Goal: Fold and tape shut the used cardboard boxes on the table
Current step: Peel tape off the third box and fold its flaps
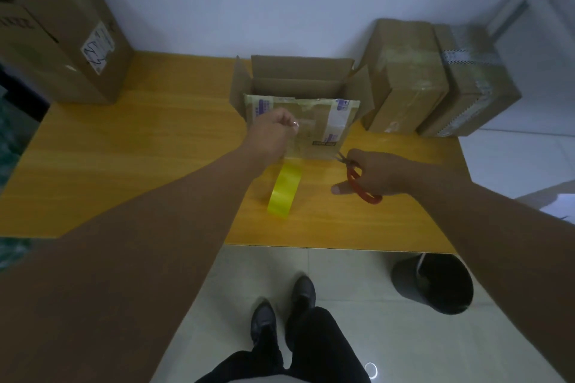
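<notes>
Centrally, on the yellow table (pixel 155 149), an open cardboard box (pixel 298 84) is stood with flaps raised, its near flap bearing old tape; the left hand (pixel 270 137) is held before that flap, fingers curled, a clear tape strip (pixel 291 151) pinched above the yellow tape roll (pixel 284 190); red-handled scissors (pixel 357 180) are gripped in the right hand (pixel 378 172), blades by the box's near corner; taped boxes (pixel 407 78) are stacked at right.

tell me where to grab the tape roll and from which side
Come from above. The tape roll stands on edge on the table, curved yellow face up, flat sides facing left and right, so pinching across those sides near the top looks best. The left hand seems to pinch the tape end; the right hand holds scissors.
</notes>
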